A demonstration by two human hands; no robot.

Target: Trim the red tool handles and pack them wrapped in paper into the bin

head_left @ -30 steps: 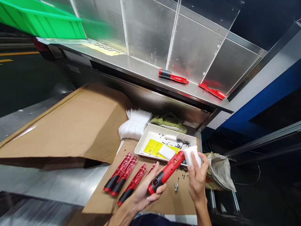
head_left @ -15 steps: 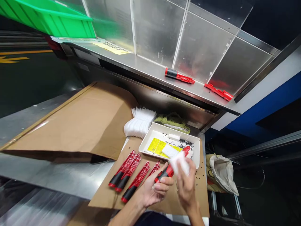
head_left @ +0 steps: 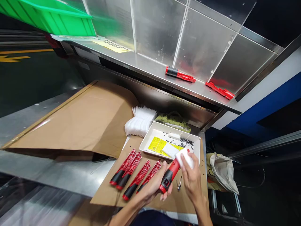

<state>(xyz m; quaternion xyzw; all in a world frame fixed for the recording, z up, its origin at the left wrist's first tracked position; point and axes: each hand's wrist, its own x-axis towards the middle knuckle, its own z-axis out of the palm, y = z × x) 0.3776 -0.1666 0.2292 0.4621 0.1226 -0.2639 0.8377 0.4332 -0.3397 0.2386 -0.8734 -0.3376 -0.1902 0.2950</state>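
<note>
My left hand (head_left: 156, 183) is wrapped around the black-gripped lower part of a red and black plastic tool housing (head_left: 172, 171), which tilts up to the right. My right hand (head_left: 191, 175) pinches a folded white wipe (head_left: 182, 154) against the housing's upper end, so that end is mostly covered. Just below the housing, metal tweezers (head_left: 179, 184) lie on the cardboard sheet (head_left: 105, 196). Several similar red and black housing shells (head_left: 125, 168) lie in a slanted row to the left, their ribbed insides facing up. My left forearm partly overlaps the nearest one.
A white tray (head_left: 144, 145) holds yellow labels, a white pad and small black parts. Behind it are stacked white wipes (head_left: 138, 124) and a green pouch (head_left: 174, 121). A large cardboard box (head_left: 70, 119) stands left. Two red pieces (head_left: 182, 75) rest on the metal ledge (head_left: 141, 67).
The housing has turned, showing its smooth outer side and a dark square opening. My right hand and the wipe have shifted slightly right along its upper end. The tweezers are now plainly visible.
</note>
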